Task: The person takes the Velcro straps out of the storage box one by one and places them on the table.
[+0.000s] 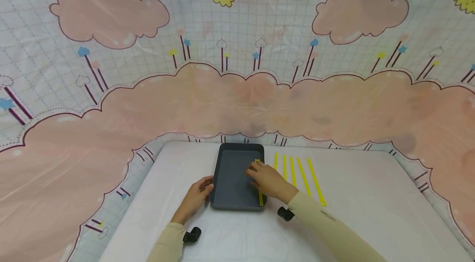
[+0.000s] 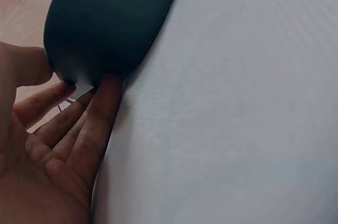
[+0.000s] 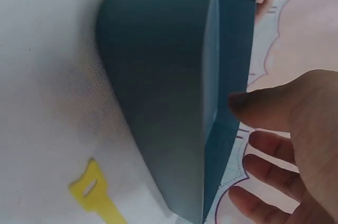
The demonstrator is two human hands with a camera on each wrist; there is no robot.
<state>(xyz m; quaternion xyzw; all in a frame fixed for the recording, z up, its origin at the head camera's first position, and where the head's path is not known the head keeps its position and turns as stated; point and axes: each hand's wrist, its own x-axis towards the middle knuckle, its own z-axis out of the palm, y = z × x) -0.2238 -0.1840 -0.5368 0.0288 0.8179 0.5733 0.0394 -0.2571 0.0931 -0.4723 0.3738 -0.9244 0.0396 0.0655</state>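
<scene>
A dark grey rectangular tray lies on the white table. My left hand holds its left edge; in the left wrist view the thumb is at the rim and the other fingers lie against the outer wall. Inside the tray, a thin yellow strip lies lengthwise near the right wall, partly hidden under my right hand. The right wrist view shows that hand over the tray, thumb and fingers apart with nothing between them.
Several more yellow strips lie side by side on the table, right of the tray, partly covered by the right forearm. Patterned cloth hangs behind the table. Black wrist-worn devices sit at both sleeves.
</scene>
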